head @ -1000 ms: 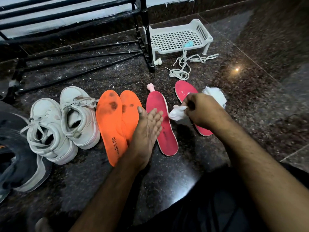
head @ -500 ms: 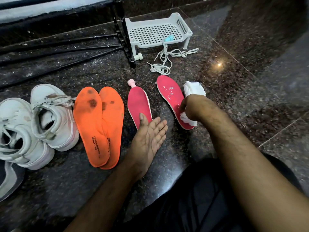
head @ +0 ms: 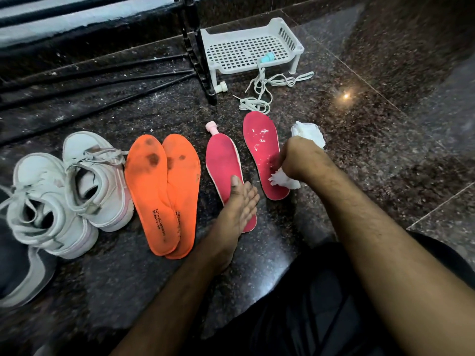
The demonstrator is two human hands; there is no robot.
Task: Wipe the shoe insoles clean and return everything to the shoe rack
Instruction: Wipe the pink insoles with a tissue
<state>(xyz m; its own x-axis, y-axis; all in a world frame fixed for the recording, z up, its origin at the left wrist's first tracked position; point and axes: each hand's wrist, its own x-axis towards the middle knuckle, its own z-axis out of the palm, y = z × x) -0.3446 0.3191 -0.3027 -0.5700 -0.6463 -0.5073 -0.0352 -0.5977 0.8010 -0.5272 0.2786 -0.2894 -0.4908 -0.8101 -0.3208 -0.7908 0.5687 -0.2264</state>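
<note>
- Insoles lie in a row on the dark floor (head: 372,129), near the shoe rack (head: 195,47), so all stay within your reach; white sneakers (head: 77,186) wait far left.
- Orange insoles (head: 164,191), overlapped and stained, look unwiped.
- Your left hand (head: 236,209), fingers released and flat, pins the left pink insole (head: 223,165).
- Your right hand (head: 300,158) is clenched around a white tissue (head: 282,179), pressing it onto the wet right pink insole (head: 262,147).
</note>
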